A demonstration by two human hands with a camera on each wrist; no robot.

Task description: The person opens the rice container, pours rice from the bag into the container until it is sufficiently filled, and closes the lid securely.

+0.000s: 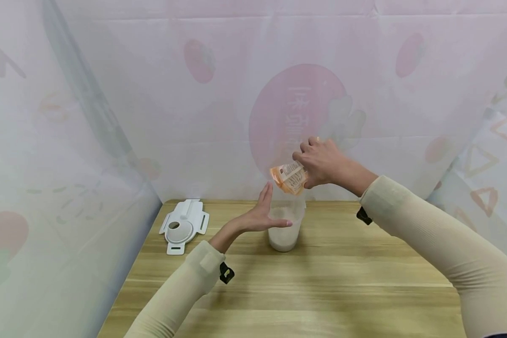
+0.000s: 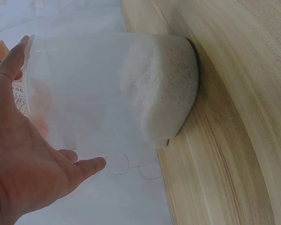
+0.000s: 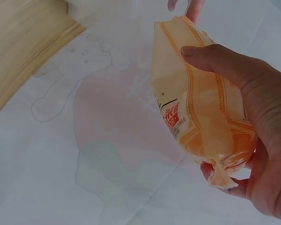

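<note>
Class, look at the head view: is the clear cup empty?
No: the clear cup on the wooden table holds whitish grains in its lower part.

Over to the left of the hands, a white plastic lid (image 1: 184,226) with a round opening lies flat near the back corner of the wooden bench (image 1: 321,286). Behind and on both sides hangs a pale, pink-patterned curtain (image 1: 236,94), closing everything in.

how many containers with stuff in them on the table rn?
1. A clear cup partly filled with white grains stands mid-table, by the left hand. The orange packet is held above it in the right hand, off the table. The white lid lies left; nothing seems hidden.
</note>
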